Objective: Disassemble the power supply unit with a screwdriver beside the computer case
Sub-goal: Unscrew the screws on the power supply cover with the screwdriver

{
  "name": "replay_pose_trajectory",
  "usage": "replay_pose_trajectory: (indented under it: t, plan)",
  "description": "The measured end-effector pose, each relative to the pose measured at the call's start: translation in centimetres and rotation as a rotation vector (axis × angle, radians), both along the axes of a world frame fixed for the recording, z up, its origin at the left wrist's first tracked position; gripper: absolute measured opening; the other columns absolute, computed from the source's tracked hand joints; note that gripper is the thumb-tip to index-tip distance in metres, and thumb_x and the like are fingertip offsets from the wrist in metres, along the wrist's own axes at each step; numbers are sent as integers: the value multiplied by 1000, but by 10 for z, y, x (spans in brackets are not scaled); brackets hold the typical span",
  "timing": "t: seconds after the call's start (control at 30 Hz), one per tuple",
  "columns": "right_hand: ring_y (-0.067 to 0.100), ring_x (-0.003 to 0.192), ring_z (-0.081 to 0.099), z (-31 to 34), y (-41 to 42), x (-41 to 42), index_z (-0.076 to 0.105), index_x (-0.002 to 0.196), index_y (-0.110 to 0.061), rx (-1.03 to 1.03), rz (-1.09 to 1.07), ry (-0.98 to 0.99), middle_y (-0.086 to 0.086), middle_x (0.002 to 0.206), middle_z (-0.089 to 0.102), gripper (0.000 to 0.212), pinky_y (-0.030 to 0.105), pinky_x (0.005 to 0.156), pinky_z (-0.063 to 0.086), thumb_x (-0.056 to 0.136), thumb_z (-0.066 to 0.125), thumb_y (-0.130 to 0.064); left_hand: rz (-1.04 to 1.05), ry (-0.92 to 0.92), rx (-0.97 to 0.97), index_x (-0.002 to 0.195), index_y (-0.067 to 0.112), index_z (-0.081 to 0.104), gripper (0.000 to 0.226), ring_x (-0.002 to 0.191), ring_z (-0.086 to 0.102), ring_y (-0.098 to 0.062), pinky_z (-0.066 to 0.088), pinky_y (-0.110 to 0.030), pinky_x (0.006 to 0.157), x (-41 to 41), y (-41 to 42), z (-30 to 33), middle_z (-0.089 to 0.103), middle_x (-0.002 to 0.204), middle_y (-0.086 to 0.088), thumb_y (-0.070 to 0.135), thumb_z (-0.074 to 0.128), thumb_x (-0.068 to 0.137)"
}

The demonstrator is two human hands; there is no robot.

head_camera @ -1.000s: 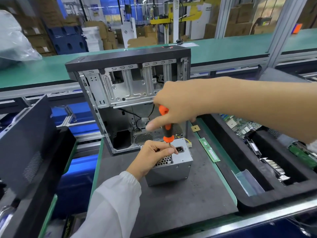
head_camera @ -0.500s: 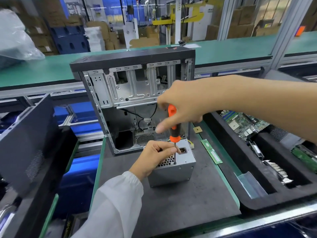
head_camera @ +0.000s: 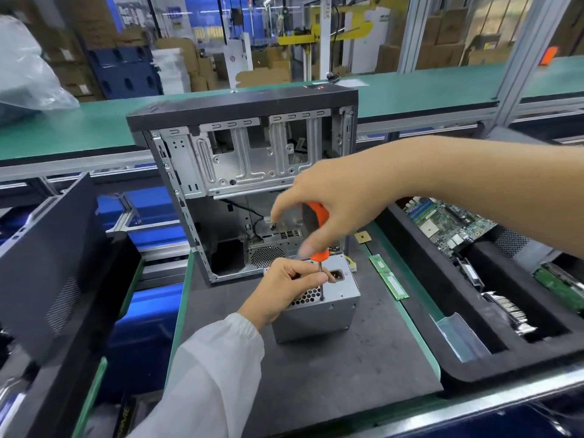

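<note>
Readable text — almost none

Gold letters stand on a black box [head_camera: 121,420] at the lower left edge, but they are cut off and cannot be read surely; the labels on the cardboard boxes [head_camera: 448,30] far behind are too blurred.

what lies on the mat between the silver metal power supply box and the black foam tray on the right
In the head view, a green memory stick lies on the dark mat between the silver metal power supply box and the black foam tray, touching neither.

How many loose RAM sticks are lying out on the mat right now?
1. A green RAM stick lies flat at the mat's right edge, right of the power supply unit. Others may sit hidden in the foam tray.
</note>
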State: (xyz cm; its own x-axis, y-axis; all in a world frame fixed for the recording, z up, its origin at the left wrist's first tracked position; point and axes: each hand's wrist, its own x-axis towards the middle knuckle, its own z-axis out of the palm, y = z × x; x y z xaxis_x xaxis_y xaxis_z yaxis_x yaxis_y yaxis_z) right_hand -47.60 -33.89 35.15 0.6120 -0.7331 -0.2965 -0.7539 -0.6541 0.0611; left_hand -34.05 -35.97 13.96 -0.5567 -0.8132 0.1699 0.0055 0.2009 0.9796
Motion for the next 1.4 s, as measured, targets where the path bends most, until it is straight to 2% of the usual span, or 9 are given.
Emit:
replay_pose_trajectory:
  t: [0.1, 0.3, 0.5, 0.73, 0.9, 1.0, 1.1, 1.27, 1.4]
  plan:
    - [12, 49, 65, -6, -1, 3, 54, 77, -11, -192, -142, 85, 0, 42, 60, 70, 26, 51, 48, 79, 38, -79, -11, 5, 4, 83, 19, 78, 13, 50, 17, -17, 17, -22, 48, 0, 0, -1, 30, 51, -6, 24, 67, 87]
    - [24, 88, 59, 7, -2, 1, 54, 110, -31, 39, 37, 141, 0, 98, 58, 27, 41, 77, 51, 88, 58, -16, -13, 18, 1, 89, 19, 79, 14, 49, 19, -15, 20, -20, 47, 0, -1, -2, 24, 54, -11, 25, 66, 89]
    - [20, 63, 65, 0, 5, 8, 59, 95, -14, -228, -148, 155, 5, 69, 63, 83, 29, 53, 48, 67, 32, -87, -6, 0, -10, 87, 18, 78, 15, 50, 18, -17, 19, -22, 48, 0, 1, -1, 21, 56, -19, 28, 67, 89]
    - [23, 90, 56, 9, 3, 1, 52, 118, -29, 22, 0, 138, 2, 106, 50, 28, 40, 77, 49, 92, 57, -20, 2, 2, -1, 84, 15, 77, 13, 47, 21, -12, 20, -20, 47, -1, 0, -1, 29, 51, 0, 24, 68, 88]
    - [19, 72, 58, 0, 7, 3, 55, 105, -15, -235, -128, 138, 3, 77, 47, 67, 35, 65, 50, 79, 40, -76, -14, 10, -1, 85, 17, 77, 15, 47, 20, -12, 20, -19, 47, -1, 0, -1, 29, 51, 2, 29, 69, 87]
    - [16, 57, 45, -4, 8, 6, 44, 77, -12, -352, -109, 212, 3, 71, 39, 52, 27, 48, 33, 95, 35, -60, -3, -3, -5, 85, 17, 78, 12, 47, 22, -11, 21, -18, 47, -1, -1, -2, 30, 51, 2, 21, 68, 89]
    - [14, 68, 47, 3, 5, 0, 48, 110, -23, -104, -51, 158, 1, 95, 44, 16, 30, 58, 42, 95, 52, -23, 5, -10, -15, 82, 17, 77, 11, 47, 23, -11, 23, -16, 47, -2, -1, -1, 29, 53, -5, 21, 69, 87]
    - [21, 74, 65, 2, 5, 0, 46, 113, -17, -175, -120, 118, 6, 89, 60, 62, 34, 65, 53, 81, 49, -70, 2, -13, -31, 80, 19, 77, 11, 49, 21, -13, 23, -17, 48, -3, 0, 2, 23, 57, -19, 24, 70, 87]
    - [18, 58, 67, -6, -1, -3, 43, 100, -19, -136, -117, 66, 4, 80, 65, 27, 31, 57, 54, 96, 49, -46, 20, -85, -63, 90, 14, 77, 6, 51, 20, -12, 27, -16, 51, 0, 1, 5, 22, 55, 1, 15, 73, 86]
